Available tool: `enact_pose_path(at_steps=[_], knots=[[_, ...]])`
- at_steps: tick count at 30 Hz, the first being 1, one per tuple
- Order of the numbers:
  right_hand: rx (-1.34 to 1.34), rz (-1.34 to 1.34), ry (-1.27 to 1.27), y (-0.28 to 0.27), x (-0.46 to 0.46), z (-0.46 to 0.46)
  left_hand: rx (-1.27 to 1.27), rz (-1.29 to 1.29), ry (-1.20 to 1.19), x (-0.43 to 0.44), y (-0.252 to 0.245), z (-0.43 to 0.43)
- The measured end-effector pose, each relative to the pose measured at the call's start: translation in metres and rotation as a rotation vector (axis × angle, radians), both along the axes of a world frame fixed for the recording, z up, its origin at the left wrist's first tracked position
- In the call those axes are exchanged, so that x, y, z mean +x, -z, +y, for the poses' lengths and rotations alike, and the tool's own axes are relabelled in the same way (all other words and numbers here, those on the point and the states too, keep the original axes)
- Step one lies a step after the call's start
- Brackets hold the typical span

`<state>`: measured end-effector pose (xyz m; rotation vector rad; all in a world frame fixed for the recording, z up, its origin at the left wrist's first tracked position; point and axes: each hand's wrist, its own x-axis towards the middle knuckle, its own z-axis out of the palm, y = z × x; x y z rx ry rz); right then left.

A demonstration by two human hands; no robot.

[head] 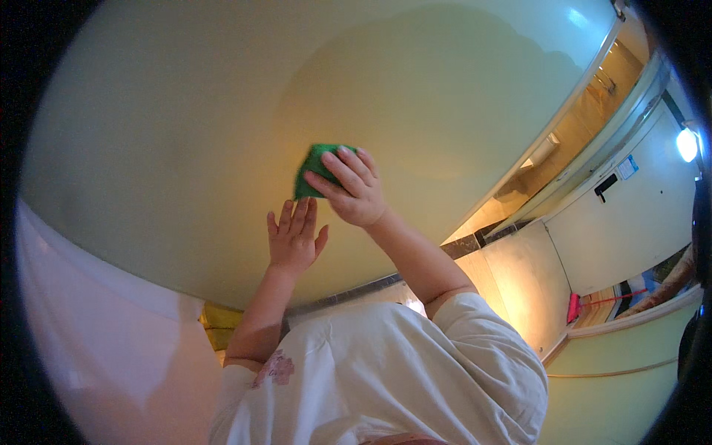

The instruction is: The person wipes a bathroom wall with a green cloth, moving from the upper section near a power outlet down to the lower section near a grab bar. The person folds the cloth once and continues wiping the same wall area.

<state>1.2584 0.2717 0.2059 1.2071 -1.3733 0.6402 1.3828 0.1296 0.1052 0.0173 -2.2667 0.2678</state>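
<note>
A green scouring pad or cloth lies flat against a pale green wall. My right hand presses on it with spread fingers, covering its right part. Lower and to the left, my left hand is raised at the wall with its fingers apart and nothing in it. Its fingertips are just below the pad's lower edge; whether they touch the pad or the wall I cannot tell.
To the right are a lit doorway and a white door with a black handle. A red-headed broom or mop lies beyond. At lower left are a yellow object and a pale pinkish surface.
</note>
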Motion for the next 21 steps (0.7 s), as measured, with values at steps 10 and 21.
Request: enact_pose_path(at_steps=[10,21], knots=[[-0.423,-0.399,0.298,0.076,-0.097,0.116,-0.061,0.027,-0.026,-0.007,0.013,-0.007],[-0.723,-0.738,0.151,0.098,-0.033,0.039,-0.005,0.059,-0.065,-0.008,0.035,0.007]])
